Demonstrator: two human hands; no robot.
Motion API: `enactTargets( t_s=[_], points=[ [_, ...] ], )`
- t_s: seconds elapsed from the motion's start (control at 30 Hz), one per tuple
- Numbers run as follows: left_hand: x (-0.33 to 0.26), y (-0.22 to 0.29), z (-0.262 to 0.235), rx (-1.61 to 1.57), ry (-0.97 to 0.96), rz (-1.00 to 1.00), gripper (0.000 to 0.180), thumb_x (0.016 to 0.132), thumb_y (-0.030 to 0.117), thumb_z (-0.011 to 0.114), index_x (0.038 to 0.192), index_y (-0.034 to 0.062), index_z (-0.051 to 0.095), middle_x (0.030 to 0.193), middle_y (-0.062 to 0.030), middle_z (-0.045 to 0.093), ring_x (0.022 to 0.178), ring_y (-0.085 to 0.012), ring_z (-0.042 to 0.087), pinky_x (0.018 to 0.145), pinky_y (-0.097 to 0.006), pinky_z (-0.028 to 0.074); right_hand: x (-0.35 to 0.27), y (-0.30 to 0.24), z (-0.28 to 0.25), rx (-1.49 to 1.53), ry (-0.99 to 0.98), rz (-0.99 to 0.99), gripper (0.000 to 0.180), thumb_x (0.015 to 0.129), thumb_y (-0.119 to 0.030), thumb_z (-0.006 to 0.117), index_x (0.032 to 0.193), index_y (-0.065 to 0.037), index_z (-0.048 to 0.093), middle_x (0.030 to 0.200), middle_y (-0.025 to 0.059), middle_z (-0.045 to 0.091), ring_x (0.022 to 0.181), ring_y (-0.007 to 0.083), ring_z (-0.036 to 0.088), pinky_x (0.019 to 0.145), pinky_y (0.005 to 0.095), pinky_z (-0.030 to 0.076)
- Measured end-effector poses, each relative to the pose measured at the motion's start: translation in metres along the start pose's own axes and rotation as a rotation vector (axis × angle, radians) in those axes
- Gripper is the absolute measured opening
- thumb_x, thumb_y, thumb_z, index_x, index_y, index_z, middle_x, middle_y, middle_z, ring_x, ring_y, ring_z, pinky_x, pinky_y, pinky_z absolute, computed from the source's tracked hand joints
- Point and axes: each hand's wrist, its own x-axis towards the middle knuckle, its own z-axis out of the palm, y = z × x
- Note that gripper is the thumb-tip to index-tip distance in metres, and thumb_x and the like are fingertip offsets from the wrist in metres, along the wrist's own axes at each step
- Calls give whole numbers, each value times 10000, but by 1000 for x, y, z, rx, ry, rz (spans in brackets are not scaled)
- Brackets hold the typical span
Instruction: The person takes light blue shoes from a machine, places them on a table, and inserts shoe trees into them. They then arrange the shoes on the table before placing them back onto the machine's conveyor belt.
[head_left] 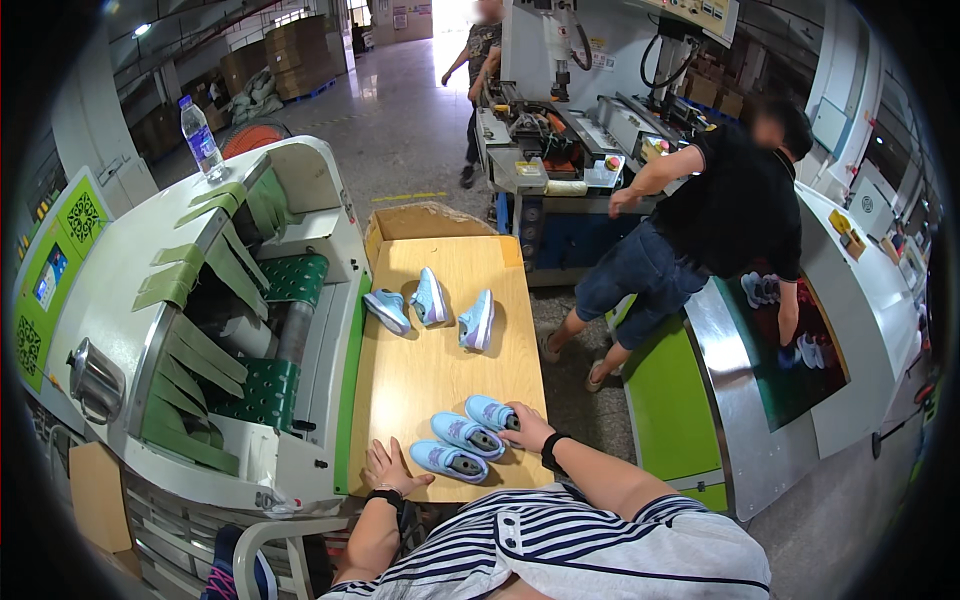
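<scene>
My left hand [393, 470] rests on the wooden tabletop [400, 385] near its front edge, fingers spread and holding nothing. Just right of it, a light-blue sneaker [448, 461] lies in a slanted row with a second sneaker [467, 434] and a third sneaker [488, 411]. My right hand [528, 430] grips the third one at its heel opening. Farther back on the table are three more light-blue shoes: a left shoe [387, 311], a middle shoe [430, 297] and a right shoe [477, 321] with pale soles.
On the left stands a conveyor machine [325, 350] with green strip curtains; a water bottle [201, 140] and metal pitcher [96, 382] sit on top. A co-worker [715, 215] reaches into another conveyor machine [690, 420] at right. Another person [480, 85] stands beyond, beside a press machine [560, 150].
</scene>
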Motion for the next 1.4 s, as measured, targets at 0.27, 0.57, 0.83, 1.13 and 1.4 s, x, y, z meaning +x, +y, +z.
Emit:
enactTargets(
  t_s=[0.27,0.57,0.83,1.13,1.4],
  points=[
    [-15,-3,5,-43,-14,-27,1417,586,716,785,1570,196,-92,1614,-210,-152,1500,-373,-116,1146,-650,61,-12,-3,4,5,-10,-22,685,811,-373,758,1353,-81,457,1281,219,555,1214,396,497,1021,445,413],
    [-4,-4,16,57,125,9,1359,598,692,775,1578,210,-34,1629,-206,-49,1499,-400,23,1109,-685,189,-5,9,10,-24,17,0,684,802,-322,774,1335,-43,450,1246,236,564,1171,404,542,986,450,453],
    [2,11,-10,61,-12,-85,1307,650,598,802,1578,202,-29,1628,-189,-111,1503,-393,-55,1124,-661,167,35,-20,-16,60,-76,-4,618,823,-252,756,1316,-40,451,1194,252,577,1109,420,546,954,451,453],
    [53,23,-68,-223,211,-100,668,825,320,715,1420,137,472,1392,-155,510,1263,-355,516,1047,-497,398,164,-71,-52,-182,-101,-307,526,909,-308,647,1294,25,514,1341,247,509,1307,413,419,1108,458,335],
    [223,152,-149,-765,640,265,705,862,289,700,1416,-27,400,1309,-290,550,1225,-403,534,1040,-413,424,206,-36,-32,-313,91,-255,1106,729,-477,777,1529,-5,176,1592,217,188,1477,394,157,1192,543,138]
  ],
)
